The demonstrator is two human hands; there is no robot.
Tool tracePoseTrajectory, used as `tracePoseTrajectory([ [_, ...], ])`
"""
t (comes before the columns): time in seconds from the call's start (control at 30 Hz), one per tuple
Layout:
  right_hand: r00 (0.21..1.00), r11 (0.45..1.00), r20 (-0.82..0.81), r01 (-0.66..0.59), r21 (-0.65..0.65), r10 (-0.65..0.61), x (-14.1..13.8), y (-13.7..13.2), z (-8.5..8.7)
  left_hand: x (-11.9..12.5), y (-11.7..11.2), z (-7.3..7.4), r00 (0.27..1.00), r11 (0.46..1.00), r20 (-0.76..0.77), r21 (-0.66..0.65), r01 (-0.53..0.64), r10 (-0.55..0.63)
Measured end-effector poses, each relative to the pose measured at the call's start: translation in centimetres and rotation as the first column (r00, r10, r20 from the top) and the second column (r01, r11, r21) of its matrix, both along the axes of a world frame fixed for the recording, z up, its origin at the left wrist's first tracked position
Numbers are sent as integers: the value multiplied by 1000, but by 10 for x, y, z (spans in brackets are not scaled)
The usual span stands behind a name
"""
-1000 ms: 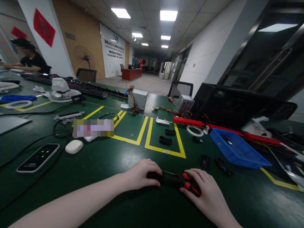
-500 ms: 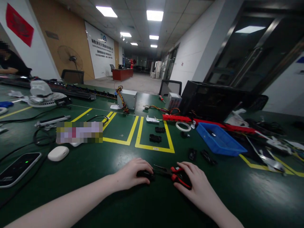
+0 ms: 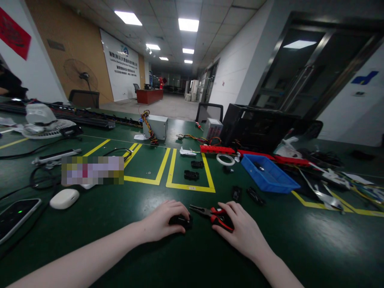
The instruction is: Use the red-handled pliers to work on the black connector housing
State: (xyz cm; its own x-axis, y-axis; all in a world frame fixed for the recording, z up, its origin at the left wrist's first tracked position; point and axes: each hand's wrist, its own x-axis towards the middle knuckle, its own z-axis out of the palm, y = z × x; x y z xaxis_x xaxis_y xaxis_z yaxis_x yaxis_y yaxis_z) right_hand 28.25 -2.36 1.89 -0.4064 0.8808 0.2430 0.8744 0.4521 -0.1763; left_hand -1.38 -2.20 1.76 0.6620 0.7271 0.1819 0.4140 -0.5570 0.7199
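My left hand [image 3: 163, 222] rests on the green table with its fingers curled over a small black part [image 3: 180, 220]. Close to its right, my right hand [image 3: 240, 230] is closed round the red-and-black handles of a pair of pliers [image 3: 214, 214]. The pliers' thin jaws point left toward the black part and stop just short of it. Both forearms reach in from the bottom edge.
Small black parts [image 3: 191, 175] lie in a yellow-taped box ahead, two more [image 3: 236, 193] to the right. A blue tray [image 3: 267, 174], a black computer case [image 3: 258, 128] and a power supply [image 3: 155, 127] stand behind. A white earbud case [image 3: 64, 198] and phone [image 3: 13, 214] lie left.
The view has swung to the right, so everything on the table sits further left. The pliers' jaws now show clear of the black part. Both hands keep their hold.
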Motion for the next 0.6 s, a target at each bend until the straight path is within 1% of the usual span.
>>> tracePoseTrajectory([
  [0.07,999,999,-32,23,-28,-24,0,-2,2,1,0,1,1000,1000,-14,2,3,-3],
  [0.2,991,987,-100,79,-137,-93,-1,-4,5,2,-1,3,1000,1000,-23,-8,11,-11],
  [0.3,983,979,-150,72,-190,-101,-2,-4,5,3,-4,6,1000,1000,-11,-26,-17,17],
  [0.43,976,982,-204,37,-188,-75,-6,-6,3,2,-5,10,1000,1000,3,-15,-25,26],
  [0.6,964,989,-245,77,-127,-107,-10,-7,-4,-1,-3,8,1000,1000,13,6,16,-16],
])
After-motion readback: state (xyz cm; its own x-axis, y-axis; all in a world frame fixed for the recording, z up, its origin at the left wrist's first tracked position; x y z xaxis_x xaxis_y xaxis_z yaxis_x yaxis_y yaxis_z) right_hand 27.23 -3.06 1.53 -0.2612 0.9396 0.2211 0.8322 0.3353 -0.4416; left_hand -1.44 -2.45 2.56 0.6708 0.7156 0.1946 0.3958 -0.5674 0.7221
